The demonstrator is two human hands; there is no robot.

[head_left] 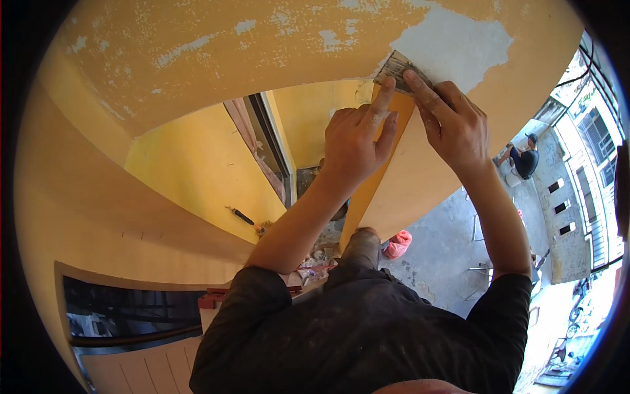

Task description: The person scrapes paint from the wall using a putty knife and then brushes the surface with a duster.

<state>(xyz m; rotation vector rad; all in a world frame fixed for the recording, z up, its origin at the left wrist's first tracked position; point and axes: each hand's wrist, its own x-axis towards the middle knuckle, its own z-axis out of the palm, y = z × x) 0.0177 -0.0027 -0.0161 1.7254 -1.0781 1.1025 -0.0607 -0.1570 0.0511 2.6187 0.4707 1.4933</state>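
Observation:
My right hand (456,125) grips a flat, putty-smeared scraper blade (401,71), with the index finger stretched along it. The blade lies against the yellow wall (315,62) at the upper edge of the opening, beside a pale grey-white patch (453,43). My left hand (361,138) is raised just left of it. Its index fingertip touches the lower edge of the scraper, the thumb stands apart, and the other fingers are partly curled. White residue marks the fingers of both hands.
Below the hands stands a yellow pillar (394,184). A black-handled tool (241,215) lies on the ledge at left. A pink bag (398,244) sits on the grey floor (433,262) far below. At right, another person (525,157) sits on a bucket.

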